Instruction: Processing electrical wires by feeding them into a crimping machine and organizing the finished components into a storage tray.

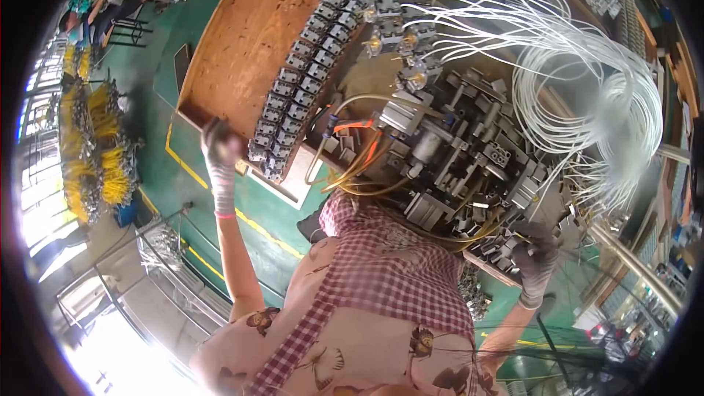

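My left hand (pixel 220 143), in a striped glove with dark finger parts, is at the near left corner of a wooden tray (pixel 249 37). It is blurred, so its fingers and anything in them cannot be made out. Beside it, long rows of small grey-black metal blocks (pixel 297 88) line the tray's right side. My right hand (pixel 537 249), gloved alike, is over a heap of small metal parts (pixel 499 253) at the right front of a metal machine fixture (pixel 447 154). Its fingers look curled; what they hold, if anything, is hidden.
Brown hoses (pixel 352 187) loop around the fixture's left side. A large coil of white cables (pixel 587 95) lies at the far right, its ends at metal terminals (pixel 411 37). A metal pipe (pixel 638 268) crosses at right. Racks of yellow cables (pixel 103 147) stand at left.
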`<action>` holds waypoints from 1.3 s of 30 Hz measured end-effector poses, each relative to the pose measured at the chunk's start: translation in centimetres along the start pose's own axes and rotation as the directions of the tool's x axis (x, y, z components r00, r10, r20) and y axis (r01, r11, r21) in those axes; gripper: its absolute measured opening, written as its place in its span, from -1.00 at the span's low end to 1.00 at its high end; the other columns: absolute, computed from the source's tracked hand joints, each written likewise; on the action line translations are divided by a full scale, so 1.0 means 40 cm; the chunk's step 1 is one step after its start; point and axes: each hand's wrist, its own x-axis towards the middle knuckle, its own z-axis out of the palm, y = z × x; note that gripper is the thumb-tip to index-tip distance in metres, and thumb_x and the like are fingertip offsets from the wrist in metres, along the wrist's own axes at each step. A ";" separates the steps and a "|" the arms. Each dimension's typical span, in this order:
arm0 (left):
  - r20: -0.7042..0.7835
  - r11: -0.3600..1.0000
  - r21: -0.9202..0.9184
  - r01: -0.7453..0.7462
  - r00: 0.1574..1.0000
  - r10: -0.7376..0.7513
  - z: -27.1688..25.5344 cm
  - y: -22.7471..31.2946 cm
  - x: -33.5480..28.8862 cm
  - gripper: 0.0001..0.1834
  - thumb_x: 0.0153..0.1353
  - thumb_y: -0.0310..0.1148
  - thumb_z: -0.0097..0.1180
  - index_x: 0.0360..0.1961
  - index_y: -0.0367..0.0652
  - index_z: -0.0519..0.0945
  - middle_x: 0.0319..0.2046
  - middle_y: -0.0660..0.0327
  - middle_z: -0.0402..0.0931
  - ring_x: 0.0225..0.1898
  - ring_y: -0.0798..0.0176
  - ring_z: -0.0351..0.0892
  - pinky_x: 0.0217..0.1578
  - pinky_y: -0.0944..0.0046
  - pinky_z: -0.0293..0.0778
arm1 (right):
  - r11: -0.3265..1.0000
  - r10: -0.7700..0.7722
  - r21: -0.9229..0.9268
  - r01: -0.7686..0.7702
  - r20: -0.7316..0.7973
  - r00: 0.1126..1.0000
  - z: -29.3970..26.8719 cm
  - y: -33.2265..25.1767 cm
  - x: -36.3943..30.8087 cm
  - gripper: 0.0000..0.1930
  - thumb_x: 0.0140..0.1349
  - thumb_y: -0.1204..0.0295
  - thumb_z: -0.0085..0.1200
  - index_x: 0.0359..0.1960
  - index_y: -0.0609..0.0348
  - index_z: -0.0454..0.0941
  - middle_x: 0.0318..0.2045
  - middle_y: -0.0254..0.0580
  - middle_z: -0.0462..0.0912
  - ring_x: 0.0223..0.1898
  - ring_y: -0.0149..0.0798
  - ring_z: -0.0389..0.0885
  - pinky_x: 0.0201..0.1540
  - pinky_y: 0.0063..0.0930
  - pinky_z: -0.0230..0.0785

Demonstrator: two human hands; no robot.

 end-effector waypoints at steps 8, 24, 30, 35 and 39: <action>0.022 0.972 -0.183 0.149 0.989 -0.147 0.065 -0.107 -0.145 -0.46 0.02 -0.12 0.39 0.03 -0.05 0.57 0.26 0.04 0.34 0.22 -0.01 0.36 0.22 -0.02 0.28 | 0.945 0.039 0.316 -0.079 0.131 0.991 0.028 -0.005 0.048 -0.39 0.18 -0.02 0.20 0.03 0.25 0.41 -0.18 -0.21 0.60 -0.35 -0.42 0.55 -0.26 -0.56 0.39; 0.799 0.376 -0.601 0.705 0.511 0.318 0.388 0.666 -0.080 -0.02 -0.23 -0.13 0.59 0.22 -0.21 0.35 0.07 0.09 0.49 0.02 0.19 0.54 0.12 0.14 0.48 | 0.934 -0.298 0.183 0.308 -0.081 0.951 0.201 -0.128 0.075 -0.53 0.01 0.49 0.37 -0.02 0.13 0.48 -0.12 -0.26 0.56 -0.10 -0.34 0.55 -0.01 -0.44 0.40; 0.853 0.564 -0.520 0.641 0.353 0.385 0.414 0.691 -0.083 -0.08 -0.24 -0.18 0.60 0.17 -0.22 0.40 0.02 0.20 0.52 0.03 0.30 0.53 0.04 0.27 0.48 | 0.896 -0.441 0.015 0.444 -0.083 0.894 0.182 -0.084 0.093 -0.52 0.01 0.44 0.40 -0.03 0.13 0.45 -0.08 -0.21 0.51 -0.04 -0.33 0.50 0.02 -0.43 0.38; 0.813 0.577 -0.574 0.581 0.322 0.485 0.432 0.688 -0.080 -0.10 -0.21 -0.15 0.59 0.17 -0.21 0.42 0.03 0.21 0.52 0.07 0.29 0.50 0.07 0.24 0.44 | 0.907 -0.419 0.016 0.421 -0.065 0.906 0.180 -0.092 0.099 -0.50 -0.03 0.41 0.44 -0.05 0.11 0.47 -0.04 -0.18 0.46 -0.02 -0.25 0.51 -0.03 -0.42 0.48; 0.751 0.601 -0.660 0.450 0.418 0.512 0.427 0.719 -0.097 -0.07 -0.13 -0.02 0.51 0.22 -0.23 0.38 0.05 0.18 0.52 0.11 0.24 0.46 0.15 0.17 0.37 | 0.911 -0.411 -0.063 0.408 -0.047 0.910 0.189 -0.091 0.105 -0.48 -0.06 0.37 0.47 -0.07 0.09 0.48 -0.05 -0.19 0.45 -0.02 -0.25 0.52 -0.06 -0.40 0.51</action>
